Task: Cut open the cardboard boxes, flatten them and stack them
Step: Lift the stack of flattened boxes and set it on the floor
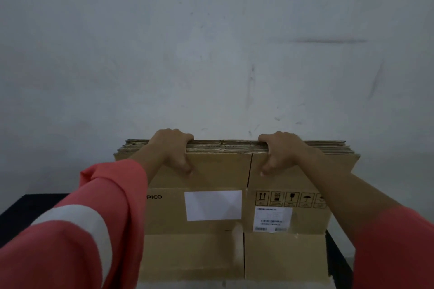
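From the head camera, a stack of flattened boxes (218, 171) stands on edge in front of a grey wall (211, 42), its foot on a black platform (28, 209). The left hand (173, 150) and right hand (279, 151) each grip the stack's top edge. Their fingers hook over the far side, and their thumbs press the near face above a white label (213, 205).

Arms are extended forward, left hand (172, 150) and right hand (280, 151) hooked over the flattened box stack (225, 146), thumbs pointed downward.
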